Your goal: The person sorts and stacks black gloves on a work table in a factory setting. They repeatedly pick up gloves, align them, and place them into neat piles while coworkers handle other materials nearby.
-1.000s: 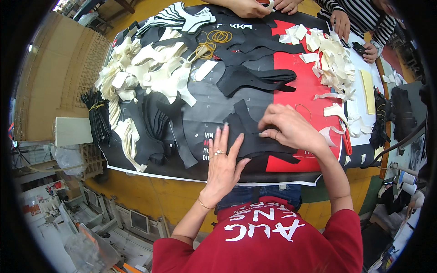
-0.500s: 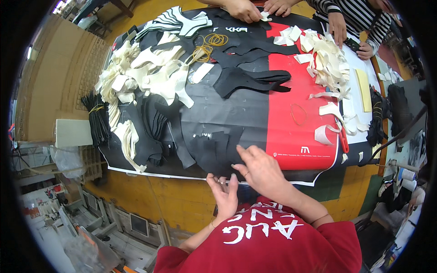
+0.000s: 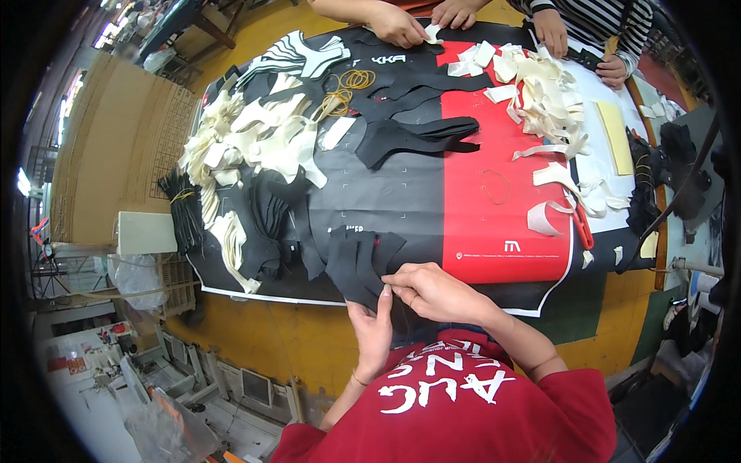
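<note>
At the table's near edge, my left hand point(image 3: 372, 330) grips the near end of a black fabric piece point(image 3: 356, 262), thumb on top and fingers mostly hidden beneath. My right hand point(image 3: 434, 293) is closed in a pinch at the same piece's right edge, close to my left thumb. The strips of this piece spread away from me over the table. To its left lie a stack of curved black fabric pieces point(image 3: 268, 204) and a small bunch of cream fabric pieces point(image 3: 231, 245). Farther off rests another black fabric stack point(image 3: 405, 140).
A cream fabric pile point(image 3: 270, 135) covers the left side; cream scraps point(image 3: 544, 96) lie at right by red-handled scissors point(image 3: 580, 224). Yellow rubber bands point(image 3: 340, 96) and white-and-black pieces point(image 3: 312, 58) sit farther back. Across the table are a co-worker's hands point(image 3: 397, 25) and a person in stripes point(image 3: 602, 27).
My right hand has come down beside my left thumb, its spread fingers now pinched on the black fabric. The fabric's near end is drawn toward me. The whole view has shifted slightly.
</note>
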Demonstrator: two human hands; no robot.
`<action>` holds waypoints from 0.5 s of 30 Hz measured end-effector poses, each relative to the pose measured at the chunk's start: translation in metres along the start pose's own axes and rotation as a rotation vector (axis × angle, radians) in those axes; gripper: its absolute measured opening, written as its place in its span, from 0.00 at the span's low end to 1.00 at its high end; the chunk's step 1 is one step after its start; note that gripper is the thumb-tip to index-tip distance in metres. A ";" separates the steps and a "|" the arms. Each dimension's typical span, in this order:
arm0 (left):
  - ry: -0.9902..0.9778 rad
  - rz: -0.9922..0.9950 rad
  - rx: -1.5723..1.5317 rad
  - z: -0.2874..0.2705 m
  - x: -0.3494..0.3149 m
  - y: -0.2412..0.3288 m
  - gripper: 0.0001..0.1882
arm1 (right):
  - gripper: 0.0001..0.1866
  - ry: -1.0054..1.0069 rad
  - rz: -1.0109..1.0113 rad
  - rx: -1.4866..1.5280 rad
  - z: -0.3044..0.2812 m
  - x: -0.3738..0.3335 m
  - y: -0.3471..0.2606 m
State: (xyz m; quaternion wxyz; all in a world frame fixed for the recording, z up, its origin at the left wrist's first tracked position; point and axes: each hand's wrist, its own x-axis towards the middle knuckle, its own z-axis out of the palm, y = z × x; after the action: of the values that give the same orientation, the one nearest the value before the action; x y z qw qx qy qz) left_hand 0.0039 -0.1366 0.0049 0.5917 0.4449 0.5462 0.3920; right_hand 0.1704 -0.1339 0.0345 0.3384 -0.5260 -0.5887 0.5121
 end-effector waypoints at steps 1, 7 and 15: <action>-0.027 -0.042 -0.044 -0.004 0.003 0.004 0.24 | 0.16 -0.023 0.010 0.012 -0.001 -0.002 -0.001; -0.137 0.049 0.123 -0.015 0.019 0.051 0.23 | 0.14 0.216 -0.105 -0.015 -0.033 -0.019 0.006; -0.923 0.252 0.629 0.031 0.077 0.135 0.24 | 0.12 0.687 -0.032 -0.799 -0.103 -0.023 0.049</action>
State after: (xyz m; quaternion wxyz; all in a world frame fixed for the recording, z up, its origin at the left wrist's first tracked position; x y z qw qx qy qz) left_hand 0.0449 -0.0263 0.1109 0.5568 0.7862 0.2644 0.0432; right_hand 0.2856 -0.1349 0.0160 0.2929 -0.7424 -0.6011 0.0406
